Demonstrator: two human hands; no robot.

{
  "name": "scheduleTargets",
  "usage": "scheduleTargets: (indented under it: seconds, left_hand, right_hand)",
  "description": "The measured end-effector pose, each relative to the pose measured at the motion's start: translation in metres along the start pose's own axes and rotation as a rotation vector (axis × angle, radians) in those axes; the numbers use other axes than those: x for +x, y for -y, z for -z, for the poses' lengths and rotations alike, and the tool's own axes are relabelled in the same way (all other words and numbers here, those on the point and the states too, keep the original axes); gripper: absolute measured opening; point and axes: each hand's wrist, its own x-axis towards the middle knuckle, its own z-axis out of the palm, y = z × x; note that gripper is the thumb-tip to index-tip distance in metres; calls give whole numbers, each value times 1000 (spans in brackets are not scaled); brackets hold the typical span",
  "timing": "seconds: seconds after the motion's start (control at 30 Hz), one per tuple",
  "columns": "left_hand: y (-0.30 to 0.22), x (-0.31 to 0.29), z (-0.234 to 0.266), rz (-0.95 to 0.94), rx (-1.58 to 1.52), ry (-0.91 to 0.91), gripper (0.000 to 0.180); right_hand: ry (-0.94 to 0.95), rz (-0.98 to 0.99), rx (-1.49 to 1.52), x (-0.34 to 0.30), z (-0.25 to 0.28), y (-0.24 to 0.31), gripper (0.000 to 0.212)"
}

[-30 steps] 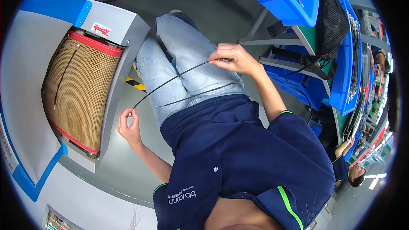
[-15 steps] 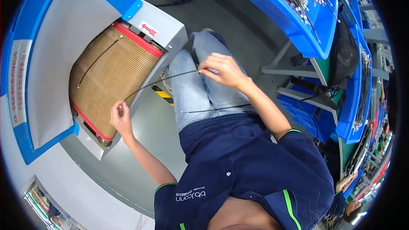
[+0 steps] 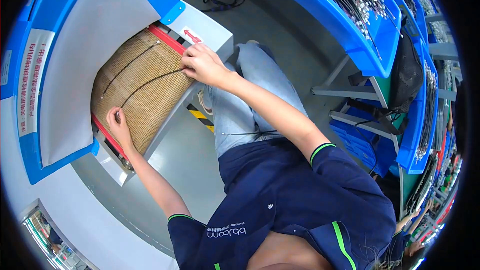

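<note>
A thin black cable stretches in a slight curve between my two hands, over the tan mesh conveyor belt. My left hand pinches its near end above the belt's lower left part. At the other end, my right hand is closed on the cable beside the belt's red edge. Another black cable with light-coloured ends lies on the belt, farther in toward the machine. A further black cable rests across my lap, partly hidden by my right arm.
The conveyor leads under the grey-white hood of a blue-framed machine. On the right, blue bins hold many black cables with metal ends. A black bag hangs beside them. Striped yellow-black tape marks the floor by the conveyor.
Both hands have moved left with the cable, my right hand coming from over my legs to the conveyor's edge. The cable now lies across more of the belt.
</note>
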Motion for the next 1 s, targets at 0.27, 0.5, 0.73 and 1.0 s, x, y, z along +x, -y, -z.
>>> scheduleTargets:
  seconds: [0.27,0.5,0.73,1.0]
  left_hand:
    - [-53,-66,-37,-140,154,-258,30]
    - [-210,-193,-133,-98,-269,724,20]
    - [-230,-237,-153,-21,-278,923,17]
    - [-238,-233,-141,22,-199,860,14]
  right_hand:
    - [189,-242,159,-146,90,-37,17]
    - [633,-310,181,-292,137,-50,22]
    - [711,-318,90,-307,136,-41,21]
    - [642,-566,212,-309,213,-63,20]
